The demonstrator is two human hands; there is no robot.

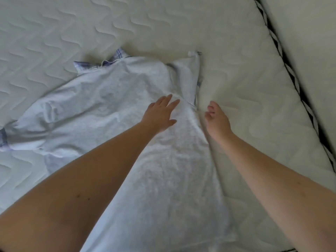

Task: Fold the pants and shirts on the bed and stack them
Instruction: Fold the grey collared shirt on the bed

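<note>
On the quilted mattress point(236, 79) you've got one pale grey shirt point(112, 106) laid out, running from the near edge up toward the middle, still wrinkled and unfolded. Plaid blue-white trim shows at its far collar end point(119, 54) and at the cuff on the far left point(3, 140). Your left hand point(160, 113) rests flat on the fabric near the upper right part of the garment, fingers straight and slightly spread, thumb out to the side, palm down. Your right hand point(217, 119) sits just beside the shirt's right edge, at the seam line, fingers curled inward at the cloth's border; can't tell whether they actually pinch the edge or only touch it. Both forearms reach in from the near side, left one crossing over the shirt body. Dark zigzag piping point(283, 57) marks the mattress edge at far right.
</note>
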